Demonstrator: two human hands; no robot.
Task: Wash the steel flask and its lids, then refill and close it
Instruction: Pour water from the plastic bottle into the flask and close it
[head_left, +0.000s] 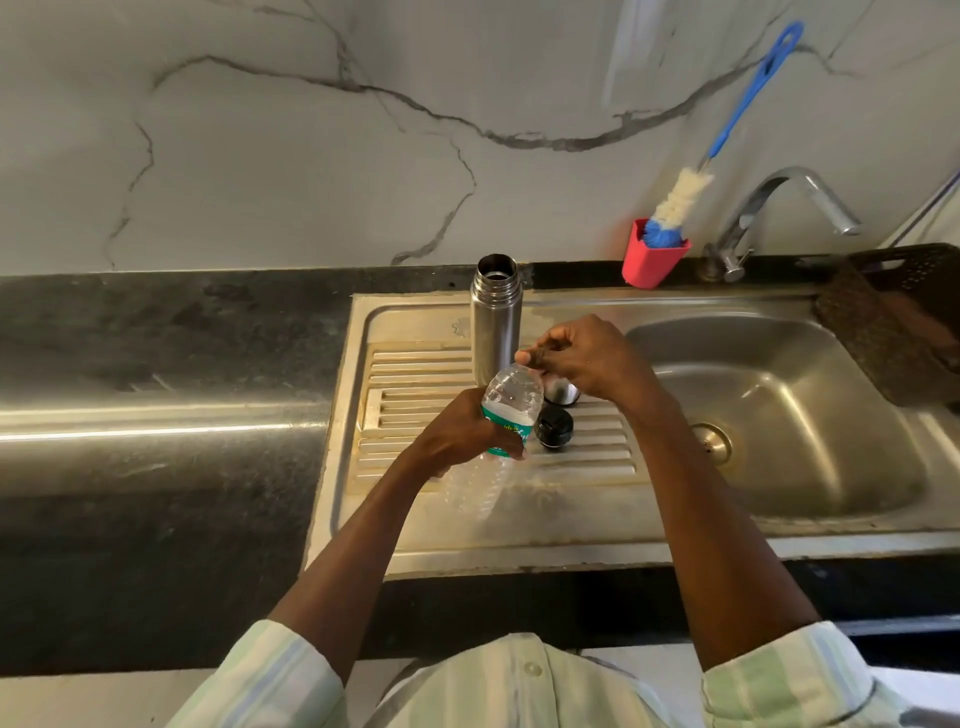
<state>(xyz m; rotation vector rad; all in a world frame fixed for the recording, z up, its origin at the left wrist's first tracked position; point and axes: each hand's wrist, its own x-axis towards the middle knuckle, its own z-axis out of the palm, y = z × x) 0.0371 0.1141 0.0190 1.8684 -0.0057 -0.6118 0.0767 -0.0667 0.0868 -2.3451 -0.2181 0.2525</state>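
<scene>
The steel flask (496, 317) stands upright and uncapped on the ribbed drainboard (415, 374). My left hand (462, 434) grips a clear plastic water bottle (506, 415) with a green label, tilted toward the flask. Curled fingers of my right hand (582, 356) are at the bottle's neck; whether they hold its cap is hidden. A black inner lid (554, 427) lies on the drainboard to the right of the bottle. A steel outer lid (562, 394) shows partly under my right hand.
The sink basin (779, 415) lies to the right under a steel tap (779, 208). A red holder (653, 260) with a blue-handled bottle brush (727, 130) stands behind the sink. A dark basket (898, 312) sits at far right. Black countertop (156, 389) extends left.
</scene>
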